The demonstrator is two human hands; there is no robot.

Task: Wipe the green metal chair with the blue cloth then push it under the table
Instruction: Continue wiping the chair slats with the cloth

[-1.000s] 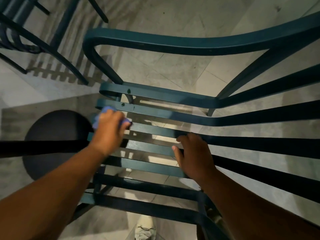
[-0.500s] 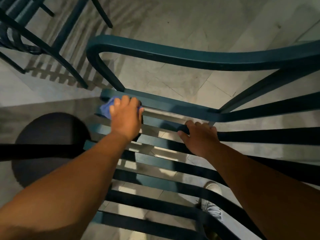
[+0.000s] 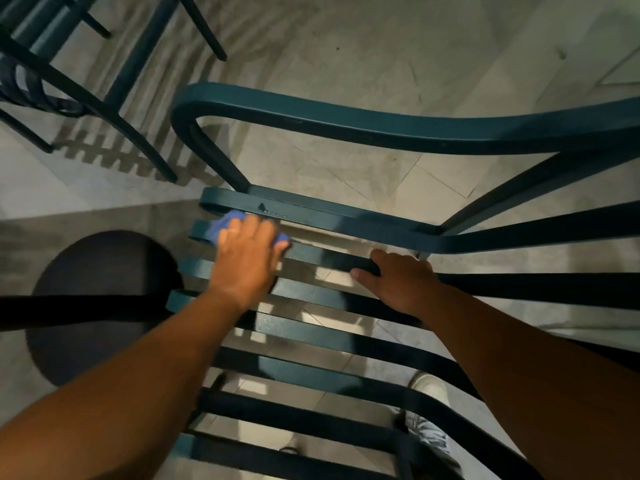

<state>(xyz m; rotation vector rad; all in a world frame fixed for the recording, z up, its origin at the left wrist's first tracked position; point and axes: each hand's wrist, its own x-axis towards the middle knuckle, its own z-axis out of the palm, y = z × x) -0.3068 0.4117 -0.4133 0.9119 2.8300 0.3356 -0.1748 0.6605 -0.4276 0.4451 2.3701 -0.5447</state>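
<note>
The green metal chair [image 3: 346,133] has a seat of flat slats and a curved armrest. A crumpled blue cloth [image 3: 228,225] lies on the slats near the seat's far left corner.

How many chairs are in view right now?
2. The green metal chair being wiped fills the centre and right, under both hands. A second chair stands at the top left, only partly in frame. More may sit outside the view.

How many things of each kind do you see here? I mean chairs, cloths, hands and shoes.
Chairs: 2, the green chair being wiped and another chair at upper left
Cloths: 1, the blue cloth
Hands: 2, left hand and right hand
Shoes: 1, a shoe seen between the slats
Total: 6
</note>
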